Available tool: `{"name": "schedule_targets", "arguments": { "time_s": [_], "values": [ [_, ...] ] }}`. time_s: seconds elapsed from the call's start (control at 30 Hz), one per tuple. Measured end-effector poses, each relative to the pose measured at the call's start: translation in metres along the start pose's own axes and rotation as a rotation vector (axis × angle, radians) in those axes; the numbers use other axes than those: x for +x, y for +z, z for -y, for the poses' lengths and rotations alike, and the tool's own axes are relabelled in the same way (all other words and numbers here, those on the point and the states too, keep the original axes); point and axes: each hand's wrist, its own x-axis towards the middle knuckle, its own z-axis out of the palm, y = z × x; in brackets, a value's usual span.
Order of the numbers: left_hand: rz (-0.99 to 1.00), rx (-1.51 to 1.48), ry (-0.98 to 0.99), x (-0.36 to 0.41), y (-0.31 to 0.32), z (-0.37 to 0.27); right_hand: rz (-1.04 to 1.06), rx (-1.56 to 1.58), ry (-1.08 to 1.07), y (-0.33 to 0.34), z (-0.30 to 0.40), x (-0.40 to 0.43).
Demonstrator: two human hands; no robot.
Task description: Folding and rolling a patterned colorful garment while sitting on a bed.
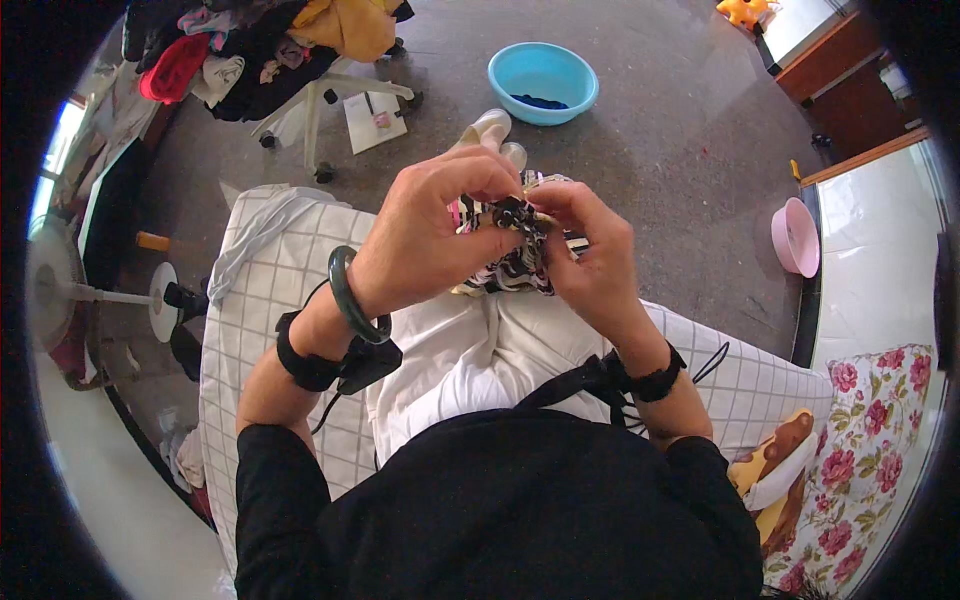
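A bunched piece of patterned fabric (pixel 517 270), dark with white and some pink, lies over my knees. Its gathered upper edge is pinched between both hands. My left hand (pixel 442 225) grips it with thumb and fingers, a dark green bangle (pixel 352 296) around that wrist. From the other side my right hand (pixel 589 240) holds the same edge, fingertips close to the left ones. Part of the cloth is hidden behind the fingers. White trousers (pixel 480 352) cover my lap beneath it.
I sit on a bed with a checked sheet (pixel 277 247). A blue basin (pixel 544 82) holding dark cloth stands on the floor ahead. Clothes (pixel 341 30) heap on a wheeled chair at upper left. A pink basin (pixel 795 238) leans right; a fan (pixel 56 289) stands left.
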Motion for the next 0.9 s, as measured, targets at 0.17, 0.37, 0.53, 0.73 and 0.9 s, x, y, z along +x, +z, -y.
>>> {"name": "schedule_targets", "arguments": {
  "time_s": [0.17, 0.37, 0.53, 0.73, 0.9],
  "values": [
    [-0.011, -0.003, -0.025, -0.002, -0.004, -0.002, -0.055, -0.127, 0.027, 0.002, -0.028, 0.002],
    [-0.094, -0.029, -0.087, -0.009, -0.014, 0.004, -0.013, -0.188, 0.218, -0.011, -0.044, -0.006],
    [-0.100, -0.087, -0.140, -0.023, -0.018, 0.013, 0.053, 0.071, 0.403, -0.032, -0.044, -0.010],
    [-0.072, -0.167, -0.150, -0.029, -0.009, 0.019, 0.162, -0.014, 0.368, -0.034, -0.020, -0.015],
    [0.007, 0.026, -0.032, -0.020, 0.004, 0.018, 0.197, -0.003, 0.064, -0.012, 0.004, -0.013]
  ]
}}
